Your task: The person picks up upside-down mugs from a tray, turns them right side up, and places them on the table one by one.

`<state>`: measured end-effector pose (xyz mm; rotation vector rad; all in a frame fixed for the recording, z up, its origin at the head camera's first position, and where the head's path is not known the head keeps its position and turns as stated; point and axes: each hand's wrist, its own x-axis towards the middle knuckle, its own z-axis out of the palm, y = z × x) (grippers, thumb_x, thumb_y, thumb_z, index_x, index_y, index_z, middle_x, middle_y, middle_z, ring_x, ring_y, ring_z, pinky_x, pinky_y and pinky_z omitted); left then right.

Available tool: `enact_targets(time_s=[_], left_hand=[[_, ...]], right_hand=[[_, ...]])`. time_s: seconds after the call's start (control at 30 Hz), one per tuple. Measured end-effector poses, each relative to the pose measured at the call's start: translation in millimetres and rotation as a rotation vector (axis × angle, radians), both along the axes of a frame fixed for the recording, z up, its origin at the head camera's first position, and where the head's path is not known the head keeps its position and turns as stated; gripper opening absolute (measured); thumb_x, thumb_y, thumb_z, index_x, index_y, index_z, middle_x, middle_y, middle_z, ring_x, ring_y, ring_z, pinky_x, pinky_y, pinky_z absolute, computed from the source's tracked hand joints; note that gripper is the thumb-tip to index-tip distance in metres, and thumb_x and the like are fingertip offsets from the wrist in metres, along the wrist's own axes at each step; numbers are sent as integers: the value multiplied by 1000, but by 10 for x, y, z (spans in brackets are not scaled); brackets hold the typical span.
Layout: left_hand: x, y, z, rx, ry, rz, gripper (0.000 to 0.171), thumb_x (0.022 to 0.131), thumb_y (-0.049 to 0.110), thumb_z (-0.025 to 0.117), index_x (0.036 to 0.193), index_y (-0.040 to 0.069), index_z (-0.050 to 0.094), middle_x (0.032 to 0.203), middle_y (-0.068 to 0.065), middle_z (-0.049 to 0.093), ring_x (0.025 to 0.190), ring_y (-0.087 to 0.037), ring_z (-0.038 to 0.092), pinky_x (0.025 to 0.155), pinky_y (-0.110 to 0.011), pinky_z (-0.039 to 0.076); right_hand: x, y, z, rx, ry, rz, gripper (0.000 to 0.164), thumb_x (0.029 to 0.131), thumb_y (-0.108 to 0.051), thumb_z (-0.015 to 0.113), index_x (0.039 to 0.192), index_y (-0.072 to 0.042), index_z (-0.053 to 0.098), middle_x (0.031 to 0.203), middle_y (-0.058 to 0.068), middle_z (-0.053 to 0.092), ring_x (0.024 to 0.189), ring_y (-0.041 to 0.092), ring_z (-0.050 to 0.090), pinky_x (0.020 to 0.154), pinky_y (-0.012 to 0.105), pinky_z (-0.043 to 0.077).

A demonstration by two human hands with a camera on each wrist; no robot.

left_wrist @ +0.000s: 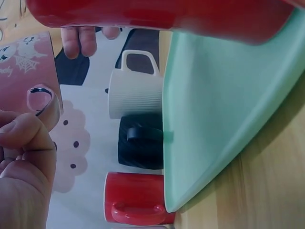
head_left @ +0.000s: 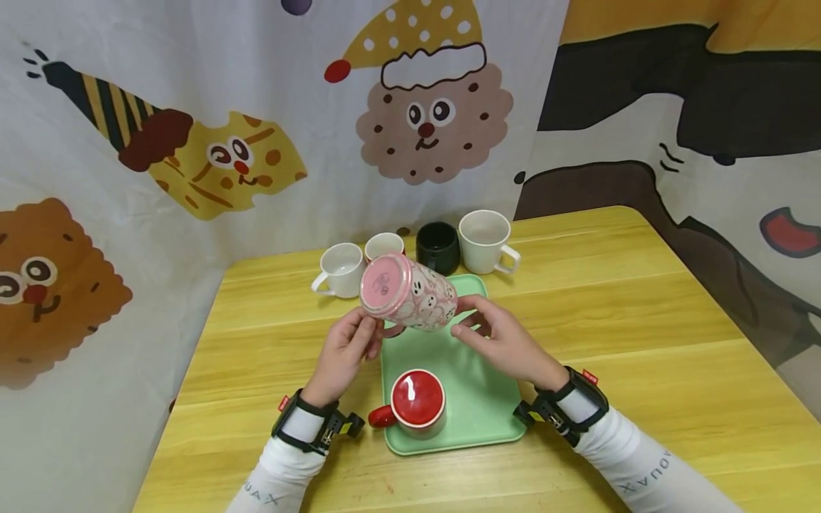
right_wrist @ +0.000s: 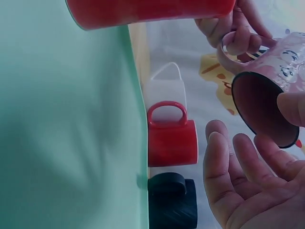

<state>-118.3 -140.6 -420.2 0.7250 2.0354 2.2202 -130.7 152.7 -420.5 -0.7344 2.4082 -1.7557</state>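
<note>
My left hand (head_left: 344, 349) grips the handle of a pink mug (head_left: 426, 293) patterned with white ghost-like faces. The mug is held tipped on its side above the tray, its pink base toward the left and its dark-edged mouth (right_wrist: 262, 109) toward the right. At the mouth end is my right hand (head_left: 507, 342), fingers loosely bent and spread, thumb by the rim; whether it touches is hard to tell. Below, a red mug (head_left: 418, 397) with a pale ring around its glossy red top stands on a light green tray (head_left: 481, 406), handle pointing left.
Behind the tray stand a white mug (head_left: 343, 269), a red mug with a white inside (left_wrist: 138, 191), a black mug (head_left: 438, 249) and a larger ribbed white mug (head_left: 484, 239). A cartoon-printed curtain (head_left: 308, 92) hangs behind the wooden table (head_left: 641, 356).
</note>
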Motion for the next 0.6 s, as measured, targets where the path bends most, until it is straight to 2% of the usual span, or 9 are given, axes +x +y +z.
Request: enact_targets(time_s=[0.13,0.33,0.47,0.6], left_hand=[[0,21,18,9,8,-1,25,117,20,43,108,2,57,75,-19,43,74,-17,61,71,-25,53],[-17,82,37,20,7,3,33,118,24,38,106,-3,51,77,-18,46,73,-18,58,67,-24,49],[-31,118,49,49,-1,-6,36,119,25,34,107,-6,48,82,-12,48,71,-17,54,68,-25,47],[-35,140,49,113,-13,-28,32,119,25,33,107,1,51,89,-6,49,68,-16,45,66,-24,44]], right_hand=[[14,-47,-8,14,-15,12,39,104,-15,72,140,-6,61,129,11,66,101,23,69,80,37,60],[15,-113,6,26,-25,35,38,104,-18,71,138,-7,61,127,11,66,101,22,69,81,40,59],[-15,-194,35,-21,-57,94,38,105,-16,70,140,-3,58,127,12,65,102,25,71,82,39,61],[-66,-313,78,-98,-146,186,38,108,-17,65,142,-4,56,128,14,66,103,30,72,82,43,62]])
